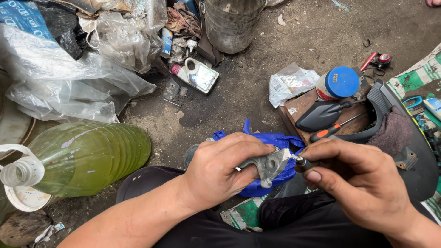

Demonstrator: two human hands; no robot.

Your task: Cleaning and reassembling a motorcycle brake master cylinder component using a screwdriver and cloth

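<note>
My left hand [219, 167] grips a small grey metal bracket [268, 164] in front of my lap. My right hand [356, 177] pinches a thin tool [301, 161] whose tip touches the bracket's upper right corner, where a white smear sits. Under both hands lies a blue plastic bag [271, 140] on the dirt ground. Most of the tool is hidden inside my right fist.
A big green-tinted plastic bottle [82, 158] lies on its side at left. A wooden board [303, 108] at right carries a black mirror [321, 115], an orange-handled screwdriver [328, 132] and a blue-lidded can [339, 82]. Clear plastic sheets [59, 78], a metal bucket [232, 23] and a black panel [413, 151] crowd the edges.
</note>
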